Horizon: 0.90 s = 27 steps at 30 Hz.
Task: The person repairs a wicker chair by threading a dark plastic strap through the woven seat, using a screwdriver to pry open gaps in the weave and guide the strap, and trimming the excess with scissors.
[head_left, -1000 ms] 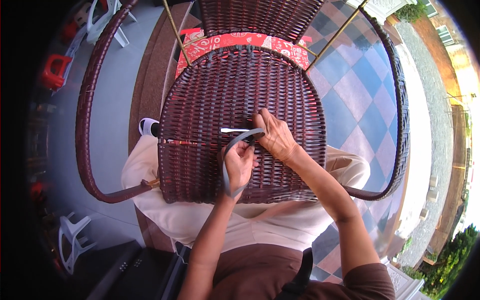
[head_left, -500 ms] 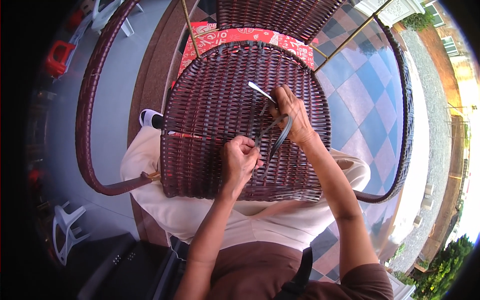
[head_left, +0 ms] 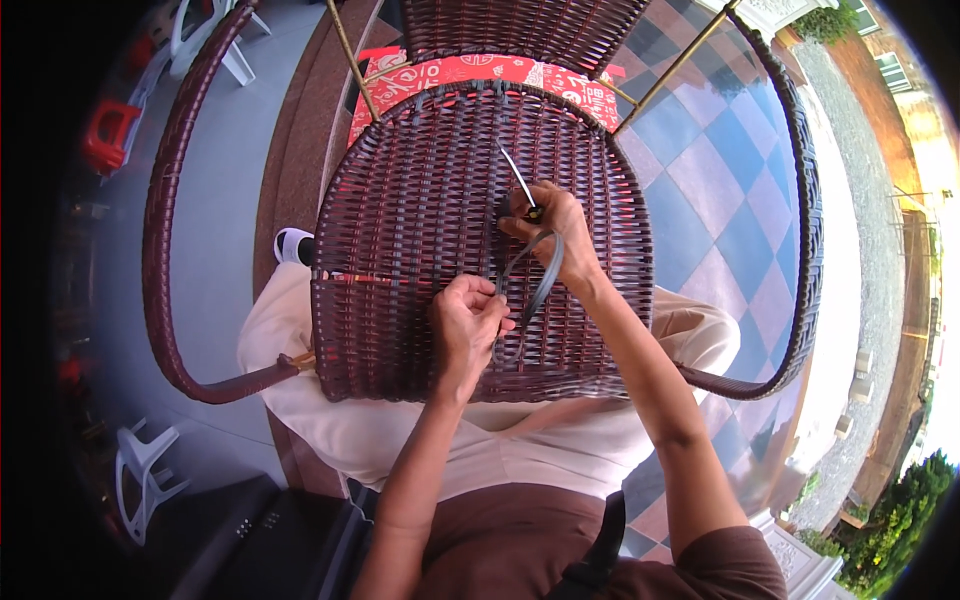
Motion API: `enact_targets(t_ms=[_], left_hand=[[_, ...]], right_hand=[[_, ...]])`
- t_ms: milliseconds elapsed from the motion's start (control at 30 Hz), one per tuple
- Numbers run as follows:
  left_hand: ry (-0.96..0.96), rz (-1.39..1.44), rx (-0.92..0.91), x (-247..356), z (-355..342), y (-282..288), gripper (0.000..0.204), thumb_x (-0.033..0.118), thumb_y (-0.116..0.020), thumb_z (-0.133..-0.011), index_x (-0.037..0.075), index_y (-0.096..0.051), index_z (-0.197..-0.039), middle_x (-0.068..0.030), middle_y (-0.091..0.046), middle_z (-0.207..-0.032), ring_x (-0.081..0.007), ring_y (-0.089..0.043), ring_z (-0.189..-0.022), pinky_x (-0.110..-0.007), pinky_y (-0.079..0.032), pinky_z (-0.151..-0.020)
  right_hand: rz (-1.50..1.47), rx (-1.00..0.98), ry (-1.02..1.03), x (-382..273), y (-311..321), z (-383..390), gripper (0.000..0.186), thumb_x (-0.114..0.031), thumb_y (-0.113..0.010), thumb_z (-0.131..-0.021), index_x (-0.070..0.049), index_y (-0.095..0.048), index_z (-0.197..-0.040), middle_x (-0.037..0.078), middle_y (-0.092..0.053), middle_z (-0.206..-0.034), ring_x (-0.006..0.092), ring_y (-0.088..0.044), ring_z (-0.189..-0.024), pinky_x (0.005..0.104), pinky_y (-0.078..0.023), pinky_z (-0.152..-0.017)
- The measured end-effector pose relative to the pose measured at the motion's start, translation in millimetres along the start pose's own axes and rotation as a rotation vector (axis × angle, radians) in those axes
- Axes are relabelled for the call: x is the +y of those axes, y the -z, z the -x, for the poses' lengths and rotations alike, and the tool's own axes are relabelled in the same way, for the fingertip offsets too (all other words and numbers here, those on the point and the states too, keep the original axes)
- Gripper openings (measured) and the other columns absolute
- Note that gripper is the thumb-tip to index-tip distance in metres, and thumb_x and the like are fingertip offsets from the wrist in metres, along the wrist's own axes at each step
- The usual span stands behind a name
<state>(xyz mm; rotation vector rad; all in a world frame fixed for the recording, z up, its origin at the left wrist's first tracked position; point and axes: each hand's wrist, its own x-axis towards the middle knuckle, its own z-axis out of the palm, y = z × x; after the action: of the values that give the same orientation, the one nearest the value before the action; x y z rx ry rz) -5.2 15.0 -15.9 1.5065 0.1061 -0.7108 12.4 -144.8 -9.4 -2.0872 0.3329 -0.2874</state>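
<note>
A dark brown woven chair seat (head_left: 400, 215) lies across my lap, its backrest (head_left: 520, 28) beyond it. My left hand (head_left: 464, 325) is closed near the seat's front middle, thumb and fingers pinching a flat grey strip (head_left: 545, 285) against the weave. The strip loops up to my right hand (head_left: 560, 228), which grips a flat-bladed screwdriver (head_left: 518, 179) by its dark handle. Its pale metal blade points away from me, just over the weave. Whether the strip's end is also in my right fingers is hidden.
Curved wrapped armrests stand on the left (head_left: 160, 220) and right (head_left: 800, 230). Red patterned paper (head_left: 470, 70) shows behind the seat. A red stool (head_left: 112, 135) and white plastic chairs (head_left: 148, 470) stand at left. Checkered tiles (head_left: 700, 210) lie at right.
My right hand has moved left and slightly down with the screwdriver, whose blade has turned more upright in view. My left hand keeps its pinch. The chair appears shifted slightly left.
</note>
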Motion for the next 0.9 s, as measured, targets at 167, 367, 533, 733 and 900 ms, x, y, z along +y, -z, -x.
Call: enact_targets(t_ms=[167,367,533,733,900], left_hand=[[0.052,0.039,-0.097,12,12,8,0.027,-0.003,-0.057,-0.079,-0.001,-0.044,-0.102,-0.0100,-0.059,-0.073,-0.0164,-0.061,-0.054,-0.023,-0.051,-0.047],[0.084,0.048,-0.190,23,47,42,0.036,-0.002,-0.058,-0.077,-0.002,-0.041,-0.109,-0.0072,-0.056,-0.077,-0.0165,-0.061,-0.060,-0.024,-0.051,-0.052],[0.317,0.157,-0.339,31,69,83,0.027,-0.001,-0.062,-0.074,-0.001,-0.051,-0.098,-0.0055,-0.057,-0.072,-0.0129,-0.058,-0.057,-0.023,-0.049,-0.053],[0.021,0.306,-0.285,52,97,53,0.011,0.004,-0.061,-0.077,0.004,-0.052,-0.082,-0.0063,-0.060,-0.068,-0.0157,-0.061,-0.071,-0.032,-0.043,-0.083],[-0.186,0.223,-0.320,69,90,41,0.014,0.013,-0.049,-0.088,0.002,-0.056,-0.082,-0.0088,-0.060,-0.067,-0.0189,-0.062,-0.074,-0.038,-0.028,-0.101]], right_hand=[[-0.048,-0.012,-0.057,-5,0,5,0.017,-0.002,-0.069,-0.068,0.003,-0.053,-0.068,0.007,-0.051,-0.057,0.0137,-0.051,-0.052,0.0301,-0.041,-0.048],[-0.509,0.031,-0.377,-7,7,-3,0.013,0.000,-0.063,-0.076,0.000,-0.052,-0.071,0.003,-0.055,-0.057,0.0086,-0.052,-0.045,0.0210,-0.042,-0.041],[-0.507,0.063,-0.304,-16,28,-15,0.015,-0.001,-0.064,-0.076,-0.001,-0.050,-0.071,0.002,-0.054,-0.057,0.0075,-0.051,-0.045,0.0204,-0.041,-0.041],[-0.518,0.126,-0.215,-22,32,-26,0.015,-0.001,-0.064,-0.077,-0.001,-0.050,-0.072,0.002,-0.054,-0.059,0.0077,-0.052,-0.045,0.0201,-0.043,-0.042],[-0.453,0.138,-0.205,-13,46,-31,0.015,-0.001,-0.064,-0.077,-0.002,-0.050,-0.072,0.001,-0.053,-0.057,0.0076,-0.053,-0.046,0.0198,-0.041,-0.040]])
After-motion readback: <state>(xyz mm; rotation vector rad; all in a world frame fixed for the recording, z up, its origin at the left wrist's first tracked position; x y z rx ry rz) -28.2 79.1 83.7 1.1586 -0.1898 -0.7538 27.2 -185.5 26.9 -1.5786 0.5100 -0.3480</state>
